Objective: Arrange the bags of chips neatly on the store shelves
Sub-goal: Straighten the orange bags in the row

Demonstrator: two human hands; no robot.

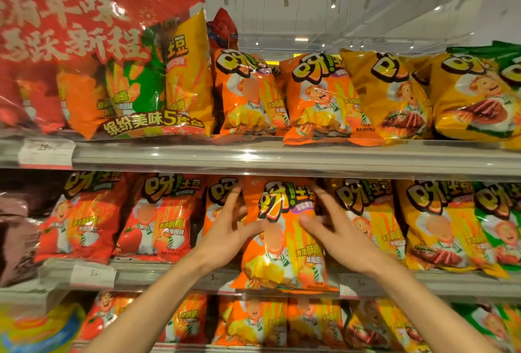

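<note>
An orange bag of chips (284, 237) stands at the front of the middle shelf (158, 273), its bottom hanging over the shelf's edge. My left hand (231, 225) presses on the bag's left side with fingers spread, and my right hand (335, 228) presses on its right side the same way. Both thumbs lie on the bag's front. Red bags (81, 217) stand to its left, yellow bags (434, 223) and a green bag (501, 228) to its right. Another orange bag (217, 200) stands partly hidden behind my left hand.
The upper shelf (282, 158) carries a large red multipack (93, 56) at the left, then orange bags (318, 99) and yellow bags (465, 96). The lower shelf holds more orange bags (253, 321). Price tags (91, 275) sit on the shelf rails.
</note>
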